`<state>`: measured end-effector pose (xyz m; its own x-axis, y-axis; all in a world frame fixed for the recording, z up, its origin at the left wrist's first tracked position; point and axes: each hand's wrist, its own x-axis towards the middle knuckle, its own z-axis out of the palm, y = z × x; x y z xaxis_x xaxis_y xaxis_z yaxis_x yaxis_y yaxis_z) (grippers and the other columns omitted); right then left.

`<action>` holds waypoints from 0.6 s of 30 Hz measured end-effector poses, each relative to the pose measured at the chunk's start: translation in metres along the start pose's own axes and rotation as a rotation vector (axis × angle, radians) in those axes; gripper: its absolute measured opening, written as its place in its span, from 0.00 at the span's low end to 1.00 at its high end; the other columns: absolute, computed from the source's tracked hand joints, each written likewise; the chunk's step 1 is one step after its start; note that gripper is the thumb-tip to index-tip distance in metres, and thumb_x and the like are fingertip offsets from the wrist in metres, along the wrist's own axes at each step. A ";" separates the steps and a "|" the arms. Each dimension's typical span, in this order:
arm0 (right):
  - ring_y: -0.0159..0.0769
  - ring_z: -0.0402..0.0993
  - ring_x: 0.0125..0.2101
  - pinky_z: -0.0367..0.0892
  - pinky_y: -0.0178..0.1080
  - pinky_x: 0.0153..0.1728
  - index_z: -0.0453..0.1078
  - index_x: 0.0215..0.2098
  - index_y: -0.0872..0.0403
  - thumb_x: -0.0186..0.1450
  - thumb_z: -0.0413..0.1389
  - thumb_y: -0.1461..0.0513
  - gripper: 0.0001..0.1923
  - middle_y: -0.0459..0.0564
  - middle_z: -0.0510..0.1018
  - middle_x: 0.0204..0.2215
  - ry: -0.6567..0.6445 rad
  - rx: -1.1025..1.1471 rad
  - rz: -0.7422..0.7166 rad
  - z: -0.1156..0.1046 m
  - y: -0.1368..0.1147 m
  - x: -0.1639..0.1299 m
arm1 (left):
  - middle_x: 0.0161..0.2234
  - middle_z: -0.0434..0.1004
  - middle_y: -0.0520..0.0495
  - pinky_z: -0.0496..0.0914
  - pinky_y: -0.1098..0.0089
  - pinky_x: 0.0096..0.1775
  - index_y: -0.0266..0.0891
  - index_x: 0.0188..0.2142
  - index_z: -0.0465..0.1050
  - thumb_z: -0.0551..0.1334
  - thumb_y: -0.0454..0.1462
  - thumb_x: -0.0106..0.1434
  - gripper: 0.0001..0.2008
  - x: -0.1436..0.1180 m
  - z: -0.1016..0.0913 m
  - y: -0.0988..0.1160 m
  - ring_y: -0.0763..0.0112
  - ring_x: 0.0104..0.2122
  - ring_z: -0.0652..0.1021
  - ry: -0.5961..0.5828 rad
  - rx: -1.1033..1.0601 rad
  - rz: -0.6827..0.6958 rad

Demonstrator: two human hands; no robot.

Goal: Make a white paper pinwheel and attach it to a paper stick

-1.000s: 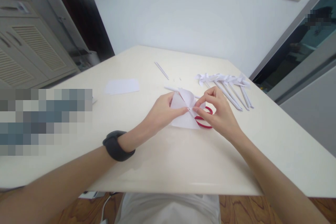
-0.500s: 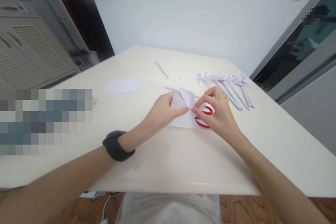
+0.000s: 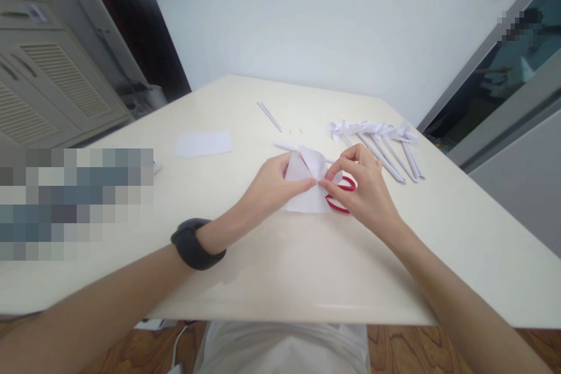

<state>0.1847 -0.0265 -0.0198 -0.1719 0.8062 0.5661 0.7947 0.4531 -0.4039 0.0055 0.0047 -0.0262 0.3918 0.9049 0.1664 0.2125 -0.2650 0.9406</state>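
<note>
left grip (image 3: 277, 184), right grip (image 3: 367, 187), pinching curled paper (image 3: 307, 202)

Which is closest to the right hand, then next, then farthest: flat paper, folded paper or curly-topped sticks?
In the head view, from the right hand:
1. Folded paper, touching it.
2. Curly-topped sticks, beyond it, rightward.
3. Flat paper, over on the left.

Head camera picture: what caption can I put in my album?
Left hand and right hand pinch a paper pinwheel over red-handled scissors, with more pinwheels lying farther right.
</note>
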 end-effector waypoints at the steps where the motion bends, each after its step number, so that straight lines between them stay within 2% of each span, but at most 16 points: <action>1: 0.40 0.64 0.39 0.55 0.47 0.45 0.69 0.27 0.51 0.59 0.59 0.59 0.05 0.47 0.63 0.33 0.001 -0.001 0.000 0.000 0.000 0.000 | 0.38 0.77 0.46 0.70 0.68 0.34 0.37 0.40 0.72 0.62 0.41 0.55 0.14 0.000 0.000 0.000 0.62 0.38 0.77 0.000 0.006 0.001; 18: 0.39 0.64 0.39 0.54 0.46 0.45 0.69 0.28 0.51 0.59 0.58 0.62 0.03 0.47 0.63 0.33 0.014 -0.024 -0.003 0.002 -0.001 -0.002 | 0.39 0.78 0.45 0.71 0.67 0.35 0.37 0.41 0.72 0.63 0.40 0.54 0.15 -0.002 0.002 0.005 0.60 0.39 0.77 -0.013 -0.038 0.006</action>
<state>0.1830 -0.0282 -0.0216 -0.1660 0.7997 0.5770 0.8079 0.4458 -0.3853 0.0077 0.0012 -0.0227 0.4042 0.8990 0.1688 0.1761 -0.2576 0.9501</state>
